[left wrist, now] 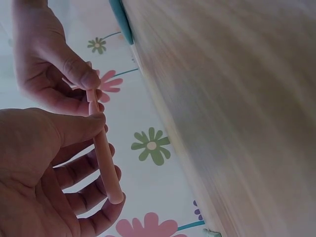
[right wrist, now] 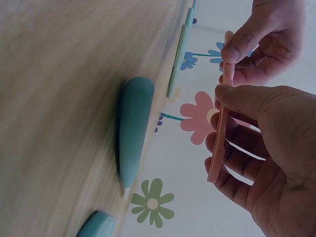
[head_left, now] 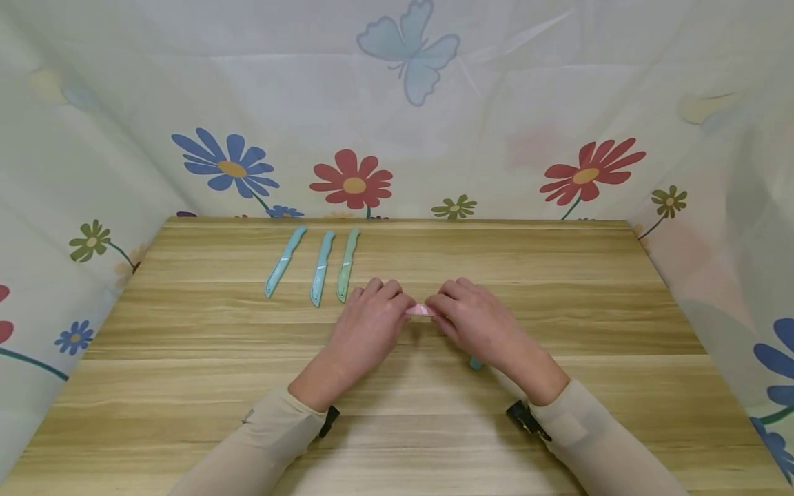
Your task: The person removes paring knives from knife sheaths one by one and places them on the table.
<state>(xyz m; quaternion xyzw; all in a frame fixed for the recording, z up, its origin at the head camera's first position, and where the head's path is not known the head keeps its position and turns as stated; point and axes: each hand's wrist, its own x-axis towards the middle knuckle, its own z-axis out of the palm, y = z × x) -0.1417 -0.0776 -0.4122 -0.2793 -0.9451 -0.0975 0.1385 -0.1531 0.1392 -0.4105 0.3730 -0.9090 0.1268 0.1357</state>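
Both hands hold a pink sheathed paring knife (head_left: 422,311) level above the middle of the table. My left hand (head_left: 374,318) pinches the rounded handle (left wrist: 107,170) between thumb and curled fingers. The flat sheath (right wrist: 218,148) is gripped by my right hand (head_left: 474,318) in the same way. The thumbs lie close together near where handle and sheath meet; the blade is not visible. Below the right hand, a teal knife handle (right wrist: 136,131) lies on the table, mostly hidden in the head view. A second teal piece (right wrist: 98,224) is partly in the right wrist view.
Three sheathed knives lie side by side at the back left of the wooden table (head_left: 558,275): a blue one (head_left: 285,262), another blue one (head_left: 322,269) and a green one (head_left: 349,265). Flower-printed cloth (head_left: 496,138) encloses the back and sides.
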